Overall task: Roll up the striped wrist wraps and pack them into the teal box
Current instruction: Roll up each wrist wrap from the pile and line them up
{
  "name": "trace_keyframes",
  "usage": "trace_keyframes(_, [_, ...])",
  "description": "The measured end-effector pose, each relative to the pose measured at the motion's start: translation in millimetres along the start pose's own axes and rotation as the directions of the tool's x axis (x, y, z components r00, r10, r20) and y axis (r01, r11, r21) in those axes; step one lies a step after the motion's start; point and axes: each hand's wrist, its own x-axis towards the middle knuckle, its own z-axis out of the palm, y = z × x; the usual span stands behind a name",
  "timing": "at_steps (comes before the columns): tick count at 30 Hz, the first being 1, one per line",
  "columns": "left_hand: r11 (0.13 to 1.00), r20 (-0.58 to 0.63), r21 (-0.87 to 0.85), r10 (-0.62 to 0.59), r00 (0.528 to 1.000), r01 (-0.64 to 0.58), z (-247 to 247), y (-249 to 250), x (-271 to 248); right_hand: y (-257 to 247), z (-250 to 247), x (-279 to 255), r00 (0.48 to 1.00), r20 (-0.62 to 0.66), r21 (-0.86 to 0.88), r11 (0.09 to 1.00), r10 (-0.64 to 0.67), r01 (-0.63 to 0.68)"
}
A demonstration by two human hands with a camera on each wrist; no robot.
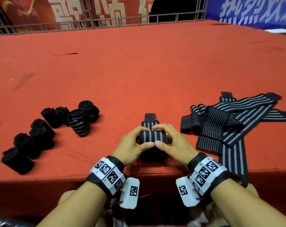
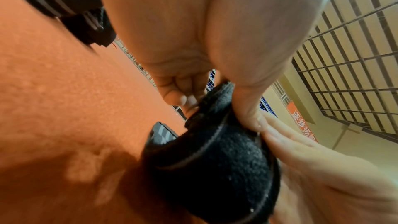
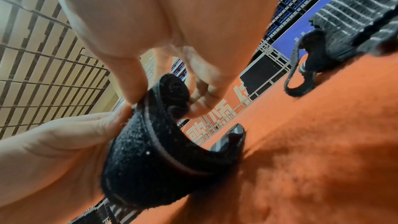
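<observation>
— The wrap (image 1: 153, 136) is on the red cloth (image 1: 139, 71), near the front edge, right?

— Yes. Part of it is rolled up. The roll lies sideways, from left to right. The flat end points away from the person.

— What do the hands do?

— The left hand (image 1: 132, 145) pinches the left end of the roll. The right hand (image 1: 173, 145) pinches the right end. The thumbs touch on top.

— And around it?

— Finished rolls (image 1: 57, 126) stand to the left. Flat wraps (image 1: 234, 125) lie piled to the right.

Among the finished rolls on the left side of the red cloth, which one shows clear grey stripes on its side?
The striped roll standing just in front of the far-right roll of that group. Grey bands ring its side; the other rolls look plain black.
</observation>
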Motion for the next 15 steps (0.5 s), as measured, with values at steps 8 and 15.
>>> trace_keyframes(8, [0.995, 0.009, -0.045, -0.086, 0.996, 0.087, 2.7, -2.5, -3.0, 6.3, -1.9, 2.1, 0.998, 0.026, -0.102, 0.994, 0.052, -0.049])
trace_keyframes(15, [0.998, 0.094, -0.056, -0.023, 0.995, 0.029, -0.5, 4.1, -9.3, 5.2, -1.0, 2.3, 0.997, 0.021, -0.067, 0.995, 0.069, -0.067])
